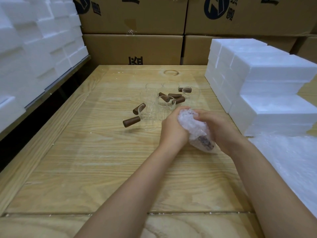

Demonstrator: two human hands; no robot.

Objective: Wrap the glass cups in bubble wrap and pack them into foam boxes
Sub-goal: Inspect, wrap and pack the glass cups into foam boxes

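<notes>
Both hands hold one glass cup bundled in bubble wrap (194, 125) just above the wooden table (85, 152). My left hand (173, 129) grips the bundle's left side. My right hand (217, 127) curls over its top and right side. The cup's brown handle (205, 143) shows through the wrap at the near end. Several bare glass cups with brown wooden handles (151, 115) stand in a cluster just beyond my hands, mid-table.
A stepped stack of white foam boxes (267, 86) fills the right side. A sheet of bubble wrap (291, 160) lies on the table at the near right. More foam pieces (34, 48) pile up at the left. Cardboard cartons (132, 47) wall the back.
</notes>
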